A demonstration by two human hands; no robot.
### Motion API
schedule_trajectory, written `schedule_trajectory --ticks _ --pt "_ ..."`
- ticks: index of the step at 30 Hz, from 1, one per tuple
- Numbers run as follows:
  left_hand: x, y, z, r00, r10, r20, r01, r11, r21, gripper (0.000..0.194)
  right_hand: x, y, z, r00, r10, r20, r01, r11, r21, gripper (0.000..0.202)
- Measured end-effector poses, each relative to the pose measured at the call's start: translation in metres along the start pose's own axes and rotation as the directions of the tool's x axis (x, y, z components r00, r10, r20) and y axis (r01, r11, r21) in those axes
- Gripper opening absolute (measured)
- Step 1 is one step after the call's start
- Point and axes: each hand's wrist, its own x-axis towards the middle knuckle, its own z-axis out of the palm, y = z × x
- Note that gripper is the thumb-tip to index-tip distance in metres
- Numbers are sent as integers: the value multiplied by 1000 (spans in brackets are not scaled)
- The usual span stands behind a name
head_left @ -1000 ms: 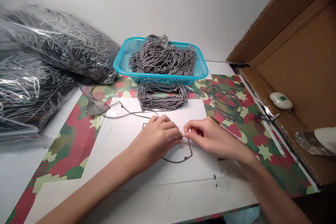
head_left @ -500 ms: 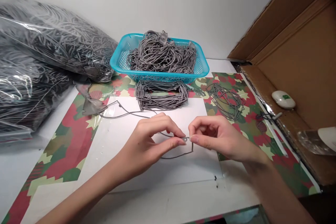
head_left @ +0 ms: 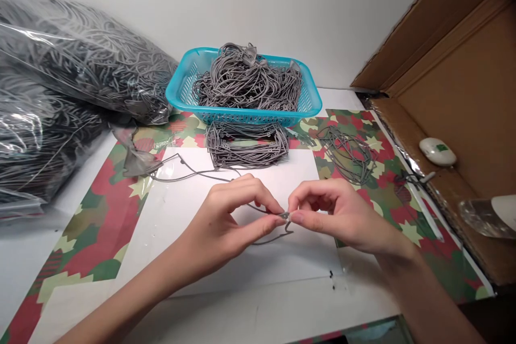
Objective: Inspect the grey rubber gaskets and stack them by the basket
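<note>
Over the white paper (head_left: 185, 252), my left hand (head_left: 237, 217) pinches a thin grey rubber loop (head_left: 274, 238) between thumb and forefinger. My right hand (head_left: 326, 212) pinches the same loop just to the right, its fingertips almost touching those of my left hand. Part of the loop hangs below the fingers, bent at its right end. Another grey strand (head_left: 189, 174) runs from behind my left hand to a grey flap (head_left: 139, 161) at the left. Behind my hands lies a neat rectangular stack of grey loops (head_left: 248, 158).
A blue basket (head_left: 242, 113) heaped with grey loops stands at the back. Filled plastic bags (head_left: 80, 59) lie at the left. A loose tangle of loops (head_left: 350, 156) lies right of the paper. Cardboard (head_left: 455, 75) walls the right side, with a white oval object (head_left: 437, 151) beside it.
My right hand has moved slightly left, closer to my left fingertips. The loop's right end, earlier a squared corner, is now bent and drawn inward. Both hands still pinch it.
</note>
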Motion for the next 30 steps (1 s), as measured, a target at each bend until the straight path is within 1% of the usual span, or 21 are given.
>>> schedule_trajectory --ticks 9,15,20,25,30 --pt "0 1 0 1000 -11 2 11 1000 -18 8 0 1 2 1000 15 4 -14 999 -40 21" --pt "2 1 1 1000 -8 -9 8 1000 -28 7 1 2 2 999 14 42 -16 999 41 16" --pt "1 1 0 1000 4 -13 -5 999 -44 8 1 1 3 998 12 64 -19 994 106 20" --pt "0 2 -1 999 -33 -1 33 997 -65 7 2 0 4 996 19 90 -33 988 152 27" --pt "2 3 -2 997 -73 -2 72 993 -94 13 3 3 3 998 -16 62 4 982 188 24"
